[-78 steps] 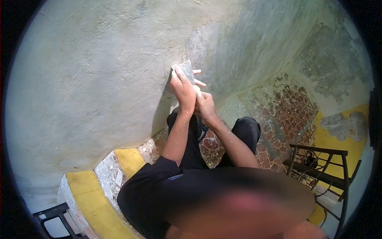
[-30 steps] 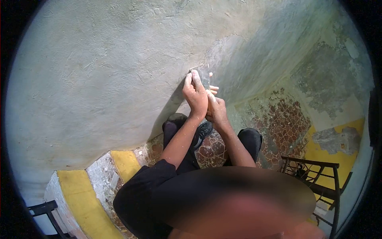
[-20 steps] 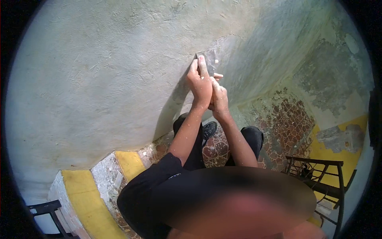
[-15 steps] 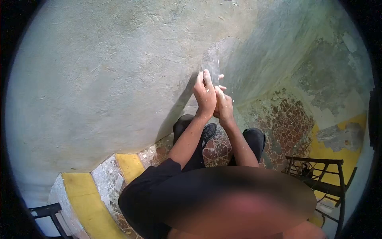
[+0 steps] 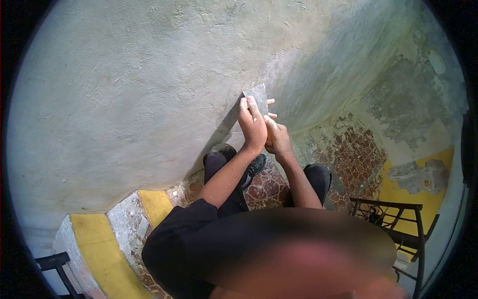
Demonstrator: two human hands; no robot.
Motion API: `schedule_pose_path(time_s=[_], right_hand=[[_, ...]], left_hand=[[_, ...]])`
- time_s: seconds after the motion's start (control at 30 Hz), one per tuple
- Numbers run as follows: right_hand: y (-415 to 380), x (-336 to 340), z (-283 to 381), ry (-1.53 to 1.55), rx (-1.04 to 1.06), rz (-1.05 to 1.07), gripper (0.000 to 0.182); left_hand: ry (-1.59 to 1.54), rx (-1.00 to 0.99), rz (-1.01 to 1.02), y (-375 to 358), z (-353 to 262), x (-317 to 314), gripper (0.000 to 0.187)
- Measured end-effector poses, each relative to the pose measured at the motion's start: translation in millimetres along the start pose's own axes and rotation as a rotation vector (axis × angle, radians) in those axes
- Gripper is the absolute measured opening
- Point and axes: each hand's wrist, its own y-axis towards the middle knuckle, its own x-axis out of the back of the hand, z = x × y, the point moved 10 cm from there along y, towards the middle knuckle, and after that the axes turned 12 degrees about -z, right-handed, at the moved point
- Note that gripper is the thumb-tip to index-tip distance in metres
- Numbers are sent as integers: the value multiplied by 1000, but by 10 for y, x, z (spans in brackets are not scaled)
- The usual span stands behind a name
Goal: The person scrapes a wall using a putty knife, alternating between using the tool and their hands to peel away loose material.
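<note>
Both of my hands are closed together around a scraper with a flat grey metal blade (image 5: 258,94); its handle is hidden inside them. My left hand (image 5: 253,124) lies along the blade's near part, with fingers pressed on its face. Just to the right and slightly lower, my right hand (image 5: 278,138) grips the tool, and some fingertips show past the blade's right edge. The blade's far edge is at the plastered wall (image 5: 149,89); whether it touches cannot be made out. Pale flecks and dust cling to my fingers and forearms.
Yellow and whitish stair steps (image 5: 99,244) curve at lower left, beside a dark rail (image 5: 54,262). Reddish patterned tiles (image 5: 356,162) cover the floor below. A dark metal railing (image 5: 388,204) stands at lower right. Patches of peeling paint (image 5: 418,177) mark the right wall.
My hands and the scraper have shifted slightly left and down in view. The blade, blurred before with flakes around it, now shows clearly. The camera view has shifted a little.
</note>
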Motion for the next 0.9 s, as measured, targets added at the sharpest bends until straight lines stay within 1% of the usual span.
schedule_pose_path(time_s=[0.13, 0.2, 0.23, 0.33, 0.43, 0.53, 0.6, 0.7, 0.83, 0.9], right_hand=[[-37, -30, 23, 28, 4, -29, 40], [-56, -46, -16, 29, -54, 10, 44], [-56, -51, -25, 26, -54, 10, 44], [-70, -89, -47, 44, -27, 1, 42], [-96, -94, -50, 71, -12, -50, 40], [-131, -141, -3, 131, -16, -9, 38], [-141, -155, -42, 175, -56, 11, 38], [-115, -158, -67, 173, -53, 19, 38], [-115, -224, 30, 230, -33, -30, 37], [-82, -270, 22, 223, -56, 17, 37]], left_hand=[[41, -15, 4, -14, -17, 32, 35], [35, -33, -1, -3, -21, 41, 36], [31, -53, -5, 5, -32, 50, 36], [54, -32, -12, 2, -43, 69, 36], [71, -28, 1, -1, -88, 62, 36], [44, -18, 10, 26, -60, 66, 37], [50, -27, 5, 34, -79, 54, 37], [64, -20, -7, 43, -133, 48, 38], [69, -6, -14, 115, -228, -13, 38], [97, -25, -17, 120, -248, -6, 38]])
